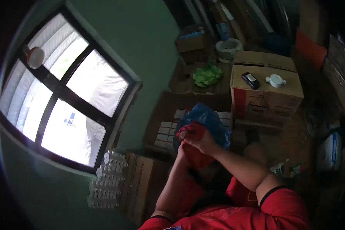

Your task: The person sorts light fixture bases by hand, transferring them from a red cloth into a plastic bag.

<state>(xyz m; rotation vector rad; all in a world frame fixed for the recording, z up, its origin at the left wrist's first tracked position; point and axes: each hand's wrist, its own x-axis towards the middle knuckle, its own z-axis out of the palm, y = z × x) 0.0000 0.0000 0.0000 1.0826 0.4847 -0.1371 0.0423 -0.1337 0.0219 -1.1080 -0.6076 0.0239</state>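
Just nearer the person than the blue plastic bag (206,116), a red bundle (197,155) hangs from the left hand (183,148) and right hand (204,142), pressed close together around its top, seemingly to keep it gathered; fingertips are partly hidden. Beyond, a carton (243,78), its flat top serving as a shelf for a dark device (250,80) and white fitting (275,80), shows apparent "30W"; another box (140,184) reads "TAY" sideways.
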